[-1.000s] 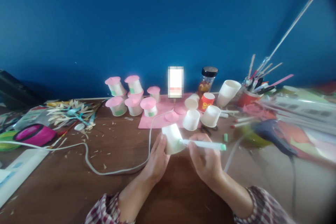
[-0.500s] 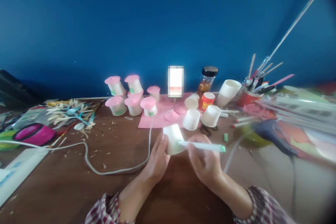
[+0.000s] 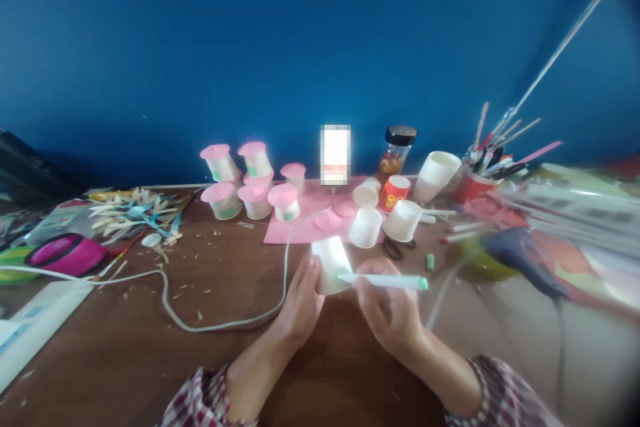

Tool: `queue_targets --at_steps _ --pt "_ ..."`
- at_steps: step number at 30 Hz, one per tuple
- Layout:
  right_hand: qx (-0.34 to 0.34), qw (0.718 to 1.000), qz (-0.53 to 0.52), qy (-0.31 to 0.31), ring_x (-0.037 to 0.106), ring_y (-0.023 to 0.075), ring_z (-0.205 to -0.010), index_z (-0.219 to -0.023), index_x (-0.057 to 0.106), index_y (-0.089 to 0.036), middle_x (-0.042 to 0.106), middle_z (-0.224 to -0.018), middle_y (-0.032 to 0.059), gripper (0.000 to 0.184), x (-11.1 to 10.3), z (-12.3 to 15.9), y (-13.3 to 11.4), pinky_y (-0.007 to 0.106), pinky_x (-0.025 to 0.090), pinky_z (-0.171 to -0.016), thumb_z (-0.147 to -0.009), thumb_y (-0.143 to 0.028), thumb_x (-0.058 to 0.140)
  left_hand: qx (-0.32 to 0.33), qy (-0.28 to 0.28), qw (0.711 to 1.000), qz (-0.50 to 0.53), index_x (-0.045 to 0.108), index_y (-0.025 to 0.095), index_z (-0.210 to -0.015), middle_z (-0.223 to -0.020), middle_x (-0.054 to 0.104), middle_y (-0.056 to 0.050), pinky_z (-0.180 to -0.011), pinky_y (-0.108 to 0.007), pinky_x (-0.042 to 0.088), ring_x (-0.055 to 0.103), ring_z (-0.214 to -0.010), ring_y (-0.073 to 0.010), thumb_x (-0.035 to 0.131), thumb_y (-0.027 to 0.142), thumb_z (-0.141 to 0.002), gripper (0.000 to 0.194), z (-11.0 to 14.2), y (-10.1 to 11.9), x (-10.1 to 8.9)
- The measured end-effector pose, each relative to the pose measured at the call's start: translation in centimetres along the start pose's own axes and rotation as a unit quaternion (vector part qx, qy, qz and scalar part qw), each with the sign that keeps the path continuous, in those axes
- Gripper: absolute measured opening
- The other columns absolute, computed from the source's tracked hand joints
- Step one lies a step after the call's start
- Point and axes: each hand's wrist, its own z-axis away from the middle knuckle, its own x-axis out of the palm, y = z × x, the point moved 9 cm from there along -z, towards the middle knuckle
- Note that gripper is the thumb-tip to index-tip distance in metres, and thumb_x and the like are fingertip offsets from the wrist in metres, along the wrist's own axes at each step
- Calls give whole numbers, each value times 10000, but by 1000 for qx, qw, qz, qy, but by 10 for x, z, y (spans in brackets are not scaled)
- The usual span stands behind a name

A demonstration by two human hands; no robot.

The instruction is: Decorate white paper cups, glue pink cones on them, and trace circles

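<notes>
From here I have the left hand (image 3: 300, 295) curled along the side of a white paper cup (image 3: 330, 257), seemingly to steady its wall facing the right hand (image 3: 393, 313), which pinches a marker (image 3: 395, 281) near its tip for control, a green cap (image 3: 431, 262) lying beyond that hand on the worktop (image 3: 340, 373).

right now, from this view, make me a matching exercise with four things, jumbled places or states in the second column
Column one
1. marker
2. cup at the marker's tip
3. jar
4. white cable

Column two
a. topped with a black lid
b. held in the left hand
c. winding across the table
d. held in the right hand

Pairs: 1-d, 2-b, 3-a, 4-c
</notes>
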Motion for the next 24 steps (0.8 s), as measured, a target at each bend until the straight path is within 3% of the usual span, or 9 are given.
queue_targets --at_steps 15,24 --pt "2 1000 -6 -16 577 136 -629 -867 552 -197 594 -742 5 14 4 0 2 252 476 -626 -866 -190 539 3 0 1000 -18 634 202 -894 -888 672 -26 -924 -313 455 619 -924 -175 539 414 -886 232 -1 0 0" --pt "0 1000 10 20 577 126 -639 -886 554 -199 587 -764 5 28 -2 1 3 246 474 -632 -871 -182 538 0 4 999 -39 628 217 -924 -965 676 -44 -950 -345 452 608 -1006 -207 514 430 -897 243 -1 1 -1"
